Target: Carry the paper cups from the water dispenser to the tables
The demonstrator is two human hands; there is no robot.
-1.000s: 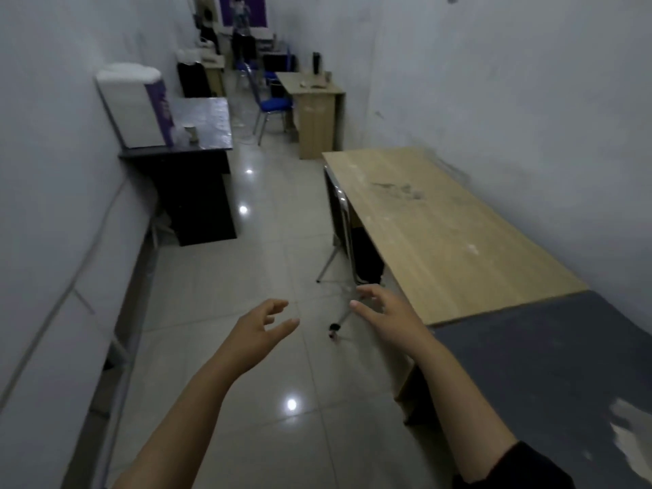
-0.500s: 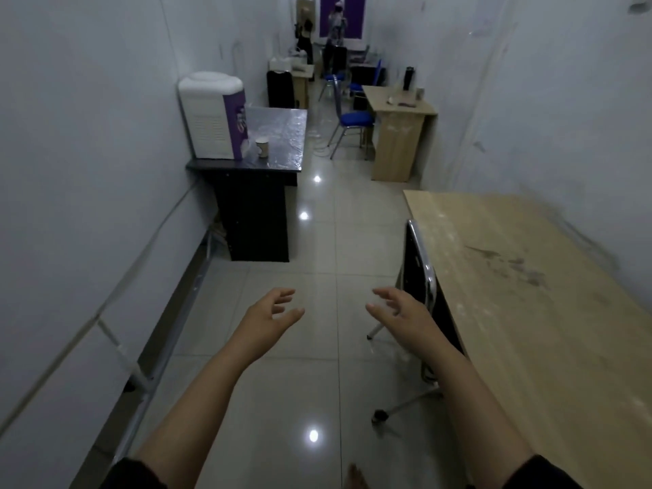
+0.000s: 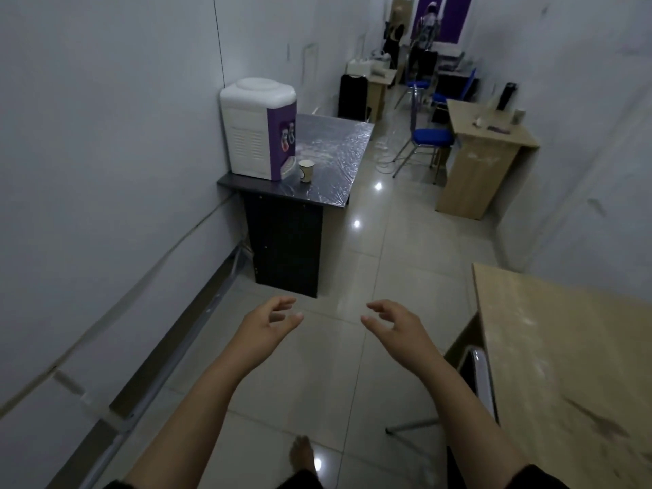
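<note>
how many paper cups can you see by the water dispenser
1: a paper cup stands upright on the dark table, just right of the dispenser. Others may be hidden behind it.

White and purple water dispenser (image 3: 259, 127), cream paper cup (image 3: 306, 170), glossy black table (image 3: 328, 160), blue chair seat (image 3: 432, 137), pale wood desk (image 3: 564, 347), beige floor tiles (image 3: 388, 248).

Dark table (image 3: 328, 192) bears water dispenser (image 3: 257, 127) and paper cup (image 3: 306, 170).

A blue chair (image 3: 428, 141) stands on the shiny tiled floor (image 3: 356, 262), far ahead of the fingers, to their right. Near it lies a white cable (image 3: 382, 160). Two people (image 3: 425, 28) stand at the far end.
</note>
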